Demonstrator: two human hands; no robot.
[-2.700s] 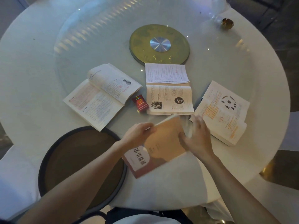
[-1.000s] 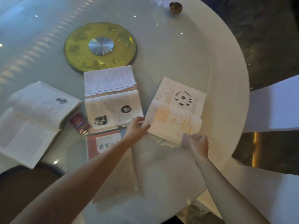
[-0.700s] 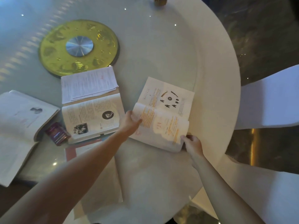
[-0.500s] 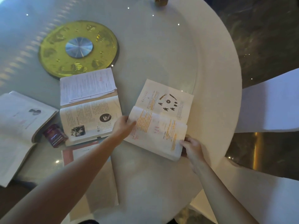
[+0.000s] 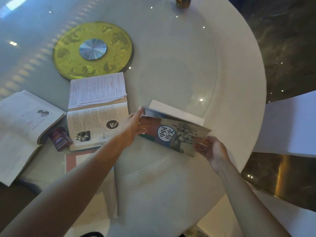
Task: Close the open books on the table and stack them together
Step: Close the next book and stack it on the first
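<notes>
A book with a picture cover (image 5: 176, 134) is folded almost closed near the table's right side, its cover raised over the white pages. My left hand (image 5: 132, 127) holds its left edge and my right hand (image 5: 211, 148) grips its lower right corner. A closed red-and-white book (image 5: 73, 161) lies near the front, partly under my left arm. An open book with two small pictures (image 5: 97, 124) lies at the centre, loose sheets (image 5: 97, 89) on its upper half. A large open book (image 5: 20, 127) lies at the far left.
A small red box (image 5: 60, 139) sits between the two open books. A gold disc with a silver hub (image 5: 93, 50) marks the middle of the round glass-topped table (image 5: 239, 82). A small brass object (image 5: 183, 1) stands at the far edge. White-covered chairs (image 5: 290, 124) stand at right.
The right-hand book was lying open; both hands have folded it over, so its picture cover now faces up. The view has shifted slightly.
</notes>
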